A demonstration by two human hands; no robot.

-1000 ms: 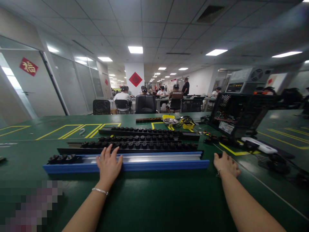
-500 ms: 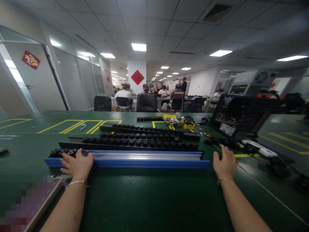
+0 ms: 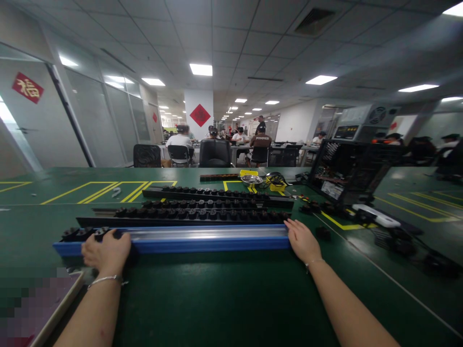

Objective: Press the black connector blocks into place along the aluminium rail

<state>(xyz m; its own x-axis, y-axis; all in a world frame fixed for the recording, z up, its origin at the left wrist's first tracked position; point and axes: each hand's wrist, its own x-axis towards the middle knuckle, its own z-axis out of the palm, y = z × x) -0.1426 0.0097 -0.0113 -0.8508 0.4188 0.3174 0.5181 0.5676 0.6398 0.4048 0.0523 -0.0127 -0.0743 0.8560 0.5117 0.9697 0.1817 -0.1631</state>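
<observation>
A long blue roller track [image 3: 213, 245] with a bare silvery channel lies crosswise in front of me on the green table. Several black rollers [image 3: 84, 233] sit in its left end. My left hand [image 3: 107, 251] is closed over the track just right of these rollers, its fingers curled across the top. At the opposite end, my right hand [image 3: 302, 241] grips the track's tip, fingers on the far side; its thumb is mostly hidden. Right behind the blue track lie black tracks filled with rollers [image 3: 202, 214], roughly parallel to it.
An opened computer case [image 3: 347, 171] stands at the right rear, near a white power strip [image 3: 376, 215] and cables. A metal dish [image 3: 251, 180] and yellow tray [image 3: 249, 172] are at the back. A pale-edged tray [image 3: 61, 306] is at lower left. People sit at tables beyond.
My right hand has moved left from beside the track onto its right end. My left hand stays at the left end, its fingers more curled. The view has shifted slightly right.
</observation>
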